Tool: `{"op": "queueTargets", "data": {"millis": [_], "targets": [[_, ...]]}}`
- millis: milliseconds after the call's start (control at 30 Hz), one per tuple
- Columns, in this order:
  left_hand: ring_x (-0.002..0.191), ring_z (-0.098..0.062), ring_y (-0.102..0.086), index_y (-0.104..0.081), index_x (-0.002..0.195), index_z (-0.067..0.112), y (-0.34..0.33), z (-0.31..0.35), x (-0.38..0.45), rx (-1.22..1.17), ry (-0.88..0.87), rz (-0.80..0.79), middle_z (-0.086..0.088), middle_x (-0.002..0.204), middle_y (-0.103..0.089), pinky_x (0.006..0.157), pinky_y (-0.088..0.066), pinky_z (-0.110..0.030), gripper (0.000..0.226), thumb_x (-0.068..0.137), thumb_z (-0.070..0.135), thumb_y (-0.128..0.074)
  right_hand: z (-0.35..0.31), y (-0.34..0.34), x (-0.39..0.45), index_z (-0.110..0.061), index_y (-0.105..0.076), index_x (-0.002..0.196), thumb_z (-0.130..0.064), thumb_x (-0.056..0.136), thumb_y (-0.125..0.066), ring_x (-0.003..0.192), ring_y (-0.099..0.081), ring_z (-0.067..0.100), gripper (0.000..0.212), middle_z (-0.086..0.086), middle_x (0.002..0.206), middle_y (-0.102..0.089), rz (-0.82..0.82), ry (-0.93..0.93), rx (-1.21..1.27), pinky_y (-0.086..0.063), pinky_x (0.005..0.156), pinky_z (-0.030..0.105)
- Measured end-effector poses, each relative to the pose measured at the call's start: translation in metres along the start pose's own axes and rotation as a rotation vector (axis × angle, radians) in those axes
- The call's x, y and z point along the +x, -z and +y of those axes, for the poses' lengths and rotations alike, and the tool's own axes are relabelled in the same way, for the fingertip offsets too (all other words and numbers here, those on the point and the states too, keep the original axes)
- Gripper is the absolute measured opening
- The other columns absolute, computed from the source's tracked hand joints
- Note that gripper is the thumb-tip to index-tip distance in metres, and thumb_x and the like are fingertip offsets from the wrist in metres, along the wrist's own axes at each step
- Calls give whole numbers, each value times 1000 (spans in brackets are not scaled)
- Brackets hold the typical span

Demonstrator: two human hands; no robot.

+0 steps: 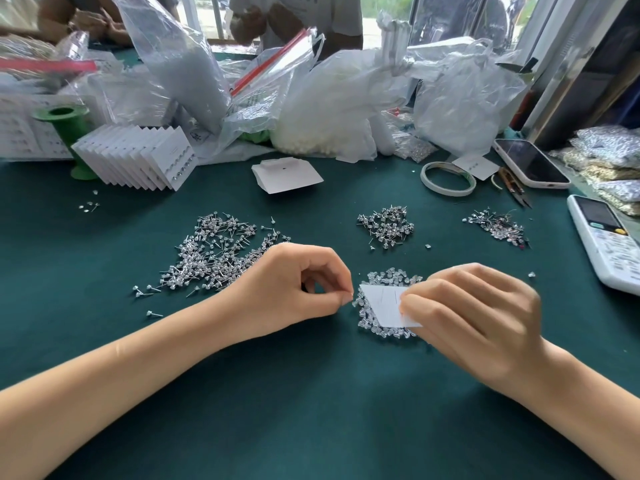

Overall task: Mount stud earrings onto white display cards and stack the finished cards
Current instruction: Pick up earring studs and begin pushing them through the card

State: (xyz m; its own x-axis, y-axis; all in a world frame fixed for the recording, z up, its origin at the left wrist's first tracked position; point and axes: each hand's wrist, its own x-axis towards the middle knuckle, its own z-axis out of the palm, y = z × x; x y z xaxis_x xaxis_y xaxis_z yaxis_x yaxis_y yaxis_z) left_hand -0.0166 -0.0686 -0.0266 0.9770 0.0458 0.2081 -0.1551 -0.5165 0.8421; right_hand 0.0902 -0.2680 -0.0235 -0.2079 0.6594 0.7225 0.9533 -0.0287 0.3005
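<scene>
We hold a white card [384, 306] in the right hand [474, 317] while the left hand [294, 289] pinches something tiny, probably a stud needing threading through the card.

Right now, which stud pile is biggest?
The left pile, spread behind the left hand; the middle pile and right pile are far smaller.

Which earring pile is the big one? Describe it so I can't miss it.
Start at the green spool far left, then come toward the person across the green table. The largest stud pile spreads just beyond the left hand, wider and more scattered than the others.
</scene>
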Motion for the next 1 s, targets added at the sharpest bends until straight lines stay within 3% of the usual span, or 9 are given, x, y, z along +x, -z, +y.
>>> {"op": "queueTargets", "data": {"millis": [167,333,433,533,867,1000], "targets": [[60,0,-57,-71,80,10,2,1,1,-31,29,-6,3,73,-70,58,-41,-13,12,78,-2,-71,0,-2,-1,-5,-65,60,9,68,-66,48,-51,26,16,5,60,-59,-40,15,55,-48,47,30],[70,-6,-62,-71,83,10,7,7,3,-147,108,1,0,77,-71,66,-48,-15,9,81,1,-69,1,-5,-4,-4,-66,65,0,92,-47,53,-53,26,33,6,63,-59,-82,63,121,-49,50,31],[73,-4,-63,-71,84,11,12,13,3,-258,175,-14,4,78,-71,70,-48,-12,4,80,12,-70,-1,-5,-5,-3,-66,65,0,93,-47,52,-52,27,34,7,62,-57,-109,98,140,-47,47,32],[74,-4,-62,-70,85,13,7,21,0,-220,164,-92,4,79,-70,71,-49,-14,11,78,21,-67,-4,-6,-5,-5,-66,63,-1,94,-48,50,-50,26,36,6,59,-55,-107,121,130,-47,47,32],[76,-15,-66,-70,88,11,-6,29,-6,-70,141,-173,-3,83,-72,74,-53,-25,4,86,13,-67,-7,-6,-7,-6,-66,64,1,91,-51,50,-50,23,31,3,58,-53,-133,208,77,-47,47,30],[75,-11,-67,-69,87,13,-6,28,-6,-23,133,-176,-1,81,-73,73,-52,-21,3,86,13,-67,-7,-6,-7,-6,-66,68,1,93,-49,51,-51,24,30,4,60,-55,-129,209,93,-47,48,31]]}}
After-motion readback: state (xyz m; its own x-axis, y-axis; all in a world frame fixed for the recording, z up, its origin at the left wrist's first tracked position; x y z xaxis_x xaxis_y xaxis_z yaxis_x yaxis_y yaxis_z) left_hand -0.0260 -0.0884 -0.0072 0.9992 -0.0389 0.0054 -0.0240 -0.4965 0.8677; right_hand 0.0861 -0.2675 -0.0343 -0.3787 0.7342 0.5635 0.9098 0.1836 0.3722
